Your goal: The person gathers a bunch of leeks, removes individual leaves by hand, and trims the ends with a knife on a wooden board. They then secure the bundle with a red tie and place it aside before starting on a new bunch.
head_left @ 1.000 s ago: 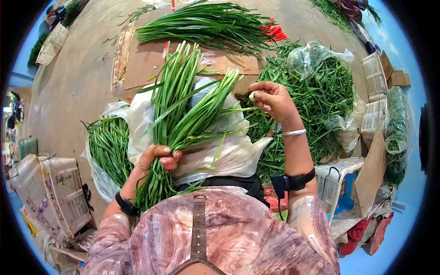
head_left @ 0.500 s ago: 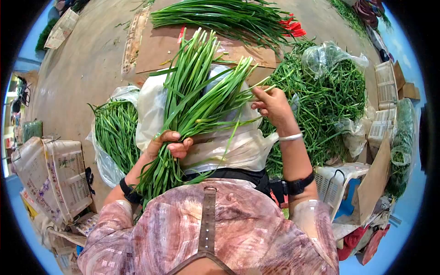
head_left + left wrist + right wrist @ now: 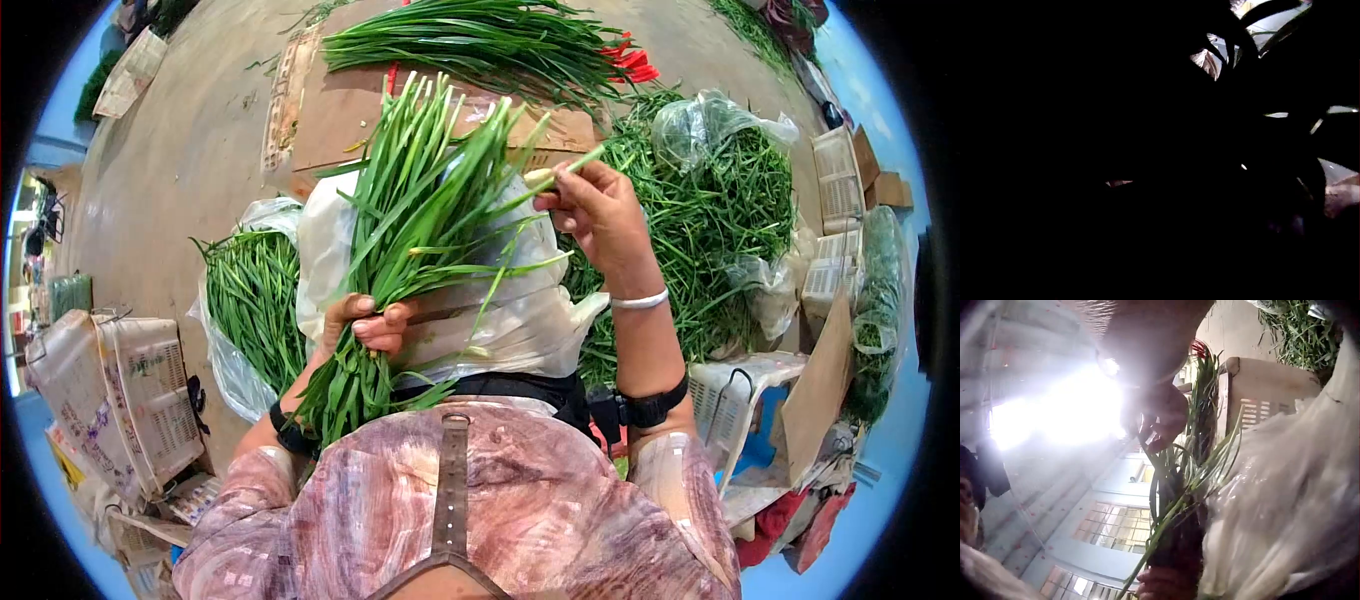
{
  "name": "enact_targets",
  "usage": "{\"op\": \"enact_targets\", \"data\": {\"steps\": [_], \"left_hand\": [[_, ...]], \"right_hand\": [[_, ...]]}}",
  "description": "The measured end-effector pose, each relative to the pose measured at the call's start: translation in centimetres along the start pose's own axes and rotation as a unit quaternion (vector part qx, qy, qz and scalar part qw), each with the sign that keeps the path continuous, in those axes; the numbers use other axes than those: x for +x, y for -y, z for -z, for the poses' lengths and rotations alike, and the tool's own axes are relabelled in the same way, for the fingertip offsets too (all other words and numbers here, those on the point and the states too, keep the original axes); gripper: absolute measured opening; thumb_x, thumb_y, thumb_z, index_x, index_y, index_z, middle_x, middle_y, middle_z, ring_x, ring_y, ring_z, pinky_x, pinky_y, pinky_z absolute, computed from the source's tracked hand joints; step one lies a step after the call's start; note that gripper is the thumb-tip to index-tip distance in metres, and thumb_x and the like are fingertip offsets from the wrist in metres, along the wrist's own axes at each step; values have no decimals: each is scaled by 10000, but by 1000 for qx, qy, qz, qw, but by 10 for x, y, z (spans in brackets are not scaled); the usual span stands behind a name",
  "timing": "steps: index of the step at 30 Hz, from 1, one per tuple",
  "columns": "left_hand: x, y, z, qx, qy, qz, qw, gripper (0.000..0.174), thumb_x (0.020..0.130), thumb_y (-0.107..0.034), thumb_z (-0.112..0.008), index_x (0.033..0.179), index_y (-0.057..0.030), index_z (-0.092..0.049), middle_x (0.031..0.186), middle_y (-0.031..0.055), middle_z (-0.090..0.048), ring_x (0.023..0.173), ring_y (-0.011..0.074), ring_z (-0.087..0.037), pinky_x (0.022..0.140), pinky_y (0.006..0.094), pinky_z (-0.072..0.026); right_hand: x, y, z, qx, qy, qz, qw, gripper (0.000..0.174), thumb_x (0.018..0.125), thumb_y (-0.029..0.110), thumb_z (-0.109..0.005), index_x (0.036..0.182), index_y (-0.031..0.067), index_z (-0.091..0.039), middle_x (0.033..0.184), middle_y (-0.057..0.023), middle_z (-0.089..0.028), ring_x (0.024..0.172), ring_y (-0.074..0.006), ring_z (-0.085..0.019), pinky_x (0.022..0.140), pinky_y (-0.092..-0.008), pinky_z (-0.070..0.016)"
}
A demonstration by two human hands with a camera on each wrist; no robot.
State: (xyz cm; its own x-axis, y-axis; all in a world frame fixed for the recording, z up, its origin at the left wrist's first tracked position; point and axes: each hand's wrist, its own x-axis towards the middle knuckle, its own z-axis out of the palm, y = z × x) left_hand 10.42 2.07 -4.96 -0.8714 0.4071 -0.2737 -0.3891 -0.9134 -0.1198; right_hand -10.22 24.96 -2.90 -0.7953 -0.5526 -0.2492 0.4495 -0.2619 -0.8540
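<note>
In the head view the left hand grips a bunch of long green stalks low down, its pale ends fanned upward over the lap. At the bunch's right side, the right hand pinches a pale-ended stalk between thumb and fingers. Dark leaves block nearly all of the left wrist view. Against bright light in the right wrist view, the right hand has its fingertips on a thin green stalk, with the bunch below.
A tied bundle with red ribbon lies on a cardboard-topped crate ahead. Loose greens are heaped at the right, and a plastic bag of greens stands at the left. White plastic covers the lap. Crates flank both sides.
The fanned stalks at the bunch's right side have swung closer to the rest. The right hand has risen slightly, and the stalk in its fingers now points up to the right.
</note>
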Motion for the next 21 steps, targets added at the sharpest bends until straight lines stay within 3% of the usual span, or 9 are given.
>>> {"op": "enact_targets", "data": {"steps": [4,6,7,10,14,17,18,20,21], "left_hand": [[1,0,7,-94,72,106,987,188,811,-91,-549,901,34,-442,581,10,-458,465,68,-382,447,197,-338],[-1,-1,11,-87,64,83,991,154,823,-107,-538,845,8,-439,521,-10,-441,468,77,-363,453,194,-338],[-1,-1,13,-93,67,85,990,154,826,-111,-535,847,8,-439,526,-8,-449,482,80,-371,462,200,-348],[-2,2,12,-112,71,97,986,156,827,-116,-534,847,6,-439,527,-6,-457,503,90,-386,480,219,-370],[-1,1,14,-120,100,111,981,166,821,-128,-539,846,2,-438,523,-4,-463,519,107,-401,503,254,-401],[-1,0,18,-109,112,126,980,175,816,-141,-545,848,-5,-439,529,-10,-473,517,103,-400,499,249,-394],[-2,-1,18,-110,107,124,980,175,815,-140,-544,853,-4,-441,531,-11,-478,515,101,-399,502,245,-390],[-1,-2,17,-82,112,132,981,160,808,-132,-547,846,-6,-456,536,-8,-498,483,85,-399,495,207,-362],[1,-4,17,-66,126,144,979,166,806,-132,-551,845,2,-462,531,-7,-494,470,83,-396,479,202,-352]], "right_hand": [[22,-5,1,-119,56,35,991,197,810,87,-604,965,-32,-576,881,-108,-628,784,-154,-632,585,-219,-465],[33,-22,12,-362,97,122,919,229,809,15,-562,1023,-64,-553,961,-113,-617,875,-168,-623,740,-256,-504],[29,-19,10,-368,139,94,915,268,792,12,-564,1045,-76,-545,976,-115,-612,917,-172,-607,819,-283,-490],[23,-15,3,-479,149,121,857,251,779,38,-584,1009,-62,-587,946,-98,-631,872,-156,-614,761,-276,-494],[52,-25,14,-494,63,151,854,234,791,47,-573,1003,-46,-606,927,-85,-645,808,-152,-623,707,-268,-493],[74,-29,9,-238,82,90,964,283,832,76,-566,1103,-4,-567,913,-83,-643,691,-94,-594,510,-174,-434],[80,-29,7,-238,84,93,963,283,832,76,-566,1103,-4,-567,913,-83,-643,691,-94,-594,510,-174,-434],[88,-25,0,62,118,-47,990,267,846,74,-569,1093,-21,-533,777,-66,-597,608,-125,-569,431,-176,-390],[90,-24,-2,110,133,-79,982,272,848,95,-582,1084,-17,-504,716,-38,-548,564,-94,-529,368,-150,-296]]}}
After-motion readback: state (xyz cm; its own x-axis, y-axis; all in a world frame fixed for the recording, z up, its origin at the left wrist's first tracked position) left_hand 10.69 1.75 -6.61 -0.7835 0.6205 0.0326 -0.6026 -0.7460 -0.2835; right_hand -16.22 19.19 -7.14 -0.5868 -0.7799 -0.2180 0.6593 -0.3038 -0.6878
